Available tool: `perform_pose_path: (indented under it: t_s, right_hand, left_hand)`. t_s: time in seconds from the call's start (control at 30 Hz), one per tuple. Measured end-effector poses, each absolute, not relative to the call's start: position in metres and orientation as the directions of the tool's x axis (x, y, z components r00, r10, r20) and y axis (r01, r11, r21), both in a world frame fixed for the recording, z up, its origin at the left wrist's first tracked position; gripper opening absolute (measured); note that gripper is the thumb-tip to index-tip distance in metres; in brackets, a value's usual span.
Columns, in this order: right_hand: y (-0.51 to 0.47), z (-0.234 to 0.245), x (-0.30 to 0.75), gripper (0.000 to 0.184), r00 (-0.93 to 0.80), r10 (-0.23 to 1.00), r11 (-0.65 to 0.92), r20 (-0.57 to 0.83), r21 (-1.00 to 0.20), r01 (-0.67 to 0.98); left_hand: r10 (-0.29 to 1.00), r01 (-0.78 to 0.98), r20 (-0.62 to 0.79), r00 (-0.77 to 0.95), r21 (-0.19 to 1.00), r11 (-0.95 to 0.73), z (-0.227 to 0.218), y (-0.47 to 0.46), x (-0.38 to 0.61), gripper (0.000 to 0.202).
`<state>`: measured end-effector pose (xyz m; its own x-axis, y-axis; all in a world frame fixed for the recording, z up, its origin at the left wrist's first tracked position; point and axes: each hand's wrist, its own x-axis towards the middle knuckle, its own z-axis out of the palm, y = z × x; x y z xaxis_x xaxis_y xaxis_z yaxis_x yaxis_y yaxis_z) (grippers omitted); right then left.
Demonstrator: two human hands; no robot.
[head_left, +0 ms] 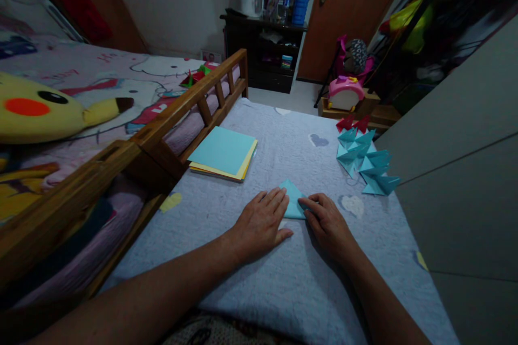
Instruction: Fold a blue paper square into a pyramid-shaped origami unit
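Observation:
A light-blue sheet of origami paper, folded into a triangle, lies on the bedspread with its point facing away from me. My left hand rests flat over its left part, fingers stretched out and thumb apart. At the right corner my right hand has its thumb and forefinger closed on the paper's edge, the other fingers curled. Farther off to the left sits a stack of square coloured paper, light blue on top with yellow beneath. Folded blue paper pieces and red ones stand in a group at the right.
A wooden bed rail runs along the left, with a yellow plush toy beyond it. Pale cabinet doors border the right side. Past the far edge stand a dark cabinet and a pink toy case.

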<state>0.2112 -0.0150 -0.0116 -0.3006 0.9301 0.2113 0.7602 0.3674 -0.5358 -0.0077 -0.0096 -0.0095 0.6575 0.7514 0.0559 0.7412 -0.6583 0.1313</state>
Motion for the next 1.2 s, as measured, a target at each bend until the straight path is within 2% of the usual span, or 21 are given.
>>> perform_pose_path:
  t_s: [0.4, 0.63, 0.77, 1.2]
  right_hand:
    - [-0.015, -0.014, 0.212, 0.030, -0.292, 0.927, 0.374, 0.235, -0.529, 0.762]
    - [-0.015, -0.014, 0.211, 0.031, -0.290, 0.927, 0.373, 0.237, -0.516, 0.771]
    - [-0.016, -0.015, 0.211, 0.031, -0.292, 0.926, 0.376, 0.239, -0.509, 0.775]
    - [-0.016, -0.016, 0.212, 0.031, -0.299, 0.921, 0.389, 0.251, -0.513, 0.765]
  left_hand:
    - [0.744, 0.736, 0.041, 0.667, 0.122, -0.666, -0.009, -0.008, -0.009, 0.066]
    - [0.740, 0.732, 0.084, 0.668, 0.105, -0.673, -0.012, -0.010, -0.009, 0.065]
    - [0.727, 0.723, 0.110, 0.677, 0.085, -0.686, -0.008, -0.014, -0.009, 0.058]
    - [0.714, 0.708, 0.068, 0.697, 0.093, -0.700, -0.006, -0.019, -0.006, 0.054]
